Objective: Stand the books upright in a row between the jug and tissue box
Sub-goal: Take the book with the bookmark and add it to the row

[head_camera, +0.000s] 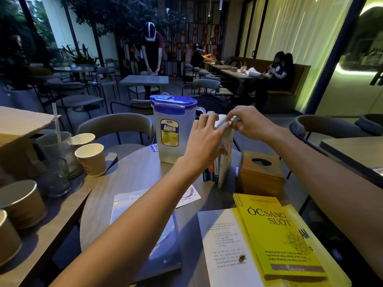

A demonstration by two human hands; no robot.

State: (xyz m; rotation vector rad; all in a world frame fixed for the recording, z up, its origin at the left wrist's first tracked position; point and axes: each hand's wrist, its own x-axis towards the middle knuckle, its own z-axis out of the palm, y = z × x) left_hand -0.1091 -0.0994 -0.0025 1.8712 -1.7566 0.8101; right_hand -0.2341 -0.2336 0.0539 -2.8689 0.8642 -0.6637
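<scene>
A clear jug [173, 129] with a blue lid stands at the back of the round table [132, 175]. A wooden tissue box [260, 172] stands to its right. Between them several books [215, 170] stand upright in a row. My left hand [204, 141] lies against the top of the row with fingers spread, thumb on the white book [226, 162] at the right end. My right hand [248, 123] pinches that book's top edge. A yellow book [277, 235] lies flat on other books at the front right. Two pale blue books [145, 220] lie flat under my left forearm.
Paper cups [92, 159], glasses [56, 150] and a cardboard box [18, 125] crowd the table at the left. Chairs [116, 127] stand behind the round table. People sit and stand at tables farther back.
</scene>
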